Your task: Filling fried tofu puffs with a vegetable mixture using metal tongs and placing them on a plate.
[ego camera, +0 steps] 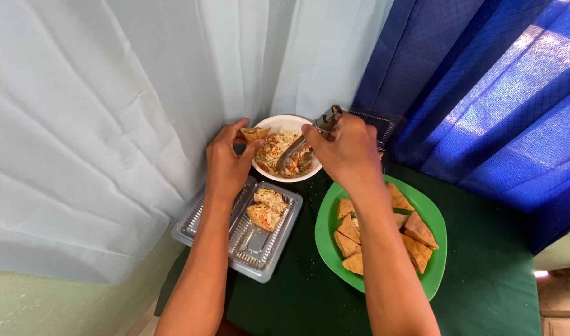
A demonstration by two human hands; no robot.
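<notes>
My left hand (228, 163) pinches a small fried pastry pocket (254, 133) at the left rim of a white bowl (289, 121) that holds a shredded vegetable mix. My right hand (343, 148) grips metal tongs (297, 147) whose tips dip into the mix in the bowl. Just below the bowl lies an open clear plastic clamshell box (242, 231) with two filled pastry pieces (267, 209) in it. My right forearm crosses a green plate (435, 235) that carries several triangular fried pieces.
Everything sits on a small table with a dark green cloth (490, 274). A pale blue curtain (110, 124) hangs on the left and a deep blue curtain (484, 93) on the right. A second clear plastic container (377, 124) stands behind the bowl.
</notes>
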